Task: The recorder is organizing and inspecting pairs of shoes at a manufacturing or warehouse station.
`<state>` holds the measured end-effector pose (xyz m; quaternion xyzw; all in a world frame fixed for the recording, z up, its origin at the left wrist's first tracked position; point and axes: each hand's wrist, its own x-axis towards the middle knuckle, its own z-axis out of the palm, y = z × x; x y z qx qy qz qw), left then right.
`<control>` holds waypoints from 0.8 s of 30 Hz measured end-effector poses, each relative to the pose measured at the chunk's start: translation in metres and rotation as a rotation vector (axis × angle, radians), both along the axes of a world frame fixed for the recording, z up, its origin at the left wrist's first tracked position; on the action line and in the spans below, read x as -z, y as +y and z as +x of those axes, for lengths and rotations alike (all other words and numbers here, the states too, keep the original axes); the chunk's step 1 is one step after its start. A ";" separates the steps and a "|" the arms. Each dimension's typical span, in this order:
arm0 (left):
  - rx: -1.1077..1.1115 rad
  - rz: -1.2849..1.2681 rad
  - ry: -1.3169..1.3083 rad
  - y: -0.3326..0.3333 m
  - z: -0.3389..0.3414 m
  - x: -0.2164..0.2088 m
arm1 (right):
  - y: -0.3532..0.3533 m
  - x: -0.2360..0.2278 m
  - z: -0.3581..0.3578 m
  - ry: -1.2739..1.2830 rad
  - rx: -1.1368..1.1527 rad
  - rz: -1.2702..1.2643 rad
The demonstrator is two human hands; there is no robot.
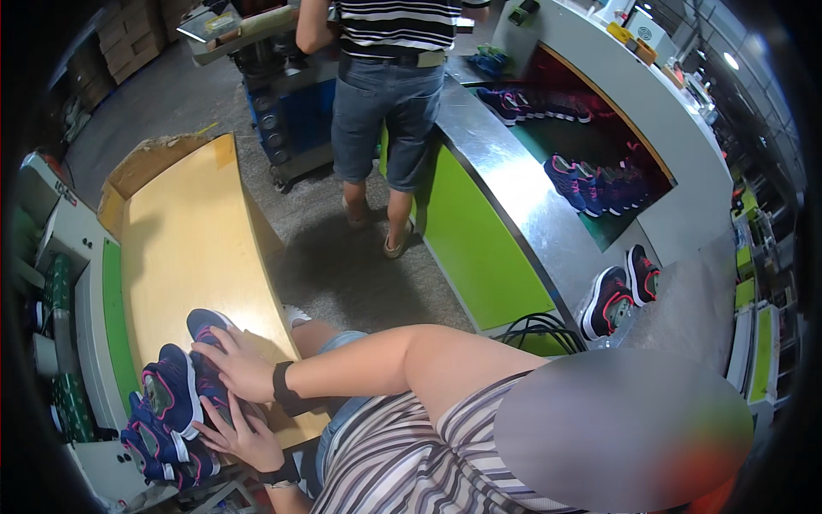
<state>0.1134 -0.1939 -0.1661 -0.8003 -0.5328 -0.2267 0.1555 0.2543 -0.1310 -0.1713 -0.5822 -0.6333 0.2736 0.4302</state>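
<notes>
Navy sneakers with pink trim and white soles (171,387) stand close together at the near end of a pale wooden board (184,231), several of them crowded at its lower left corner. My right hand (237,364), with a black band at the wrist, rests its spread fingers on one navy sneaker (208,323). Lower down, my left hand (243,435) has its fingers stretched apart and touching the sides of the same group of sneakers. Parts of the sneakers under both hands are hidden.
To the right runs a metal-topped bench with green panels (488,231), with navy sneakers (574,184) inside its hooded opening. Black-and-red sneakers (606,300) sit by its near end. A person in a striped shirt (390,94) stands ahead beside a blue machine (287,120). Black cables (541,330) hang nearby.
</notes>
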 end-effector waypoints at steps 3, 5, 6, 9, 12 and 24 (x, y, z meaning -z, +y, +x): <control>-0.007 -0.017 -0.006 0.000 0.000 -0.001 | 0.000 0.000 0.000 -0.005 0.004 0.006; -0.013 -0.024 -0.004 -0.001 0.003 -0.003 | -0.001 0.002 -0.002 -0.013 0.024 0.017; -0.024 -0.038 0.004 -0.002 0.004 -0.004 | -0.001 0.002 -0.003 -0.022 0.032 0.018; -0.016 -0.030 0.001 0.000 0.004 -0.003 | -0.002 0.000 -0.001 -0.023 0.033 0.015; -0.004 -0.019 -0.015 0.000 0.005 -0.004 | -0.003 -0.002 0.001 -0.020 0.024 0.011; 0.011 -0.025 -0.024 -0.001 0.005 -0.006 | -0.005 -0.004 0.000 -0.020 0.061 0.037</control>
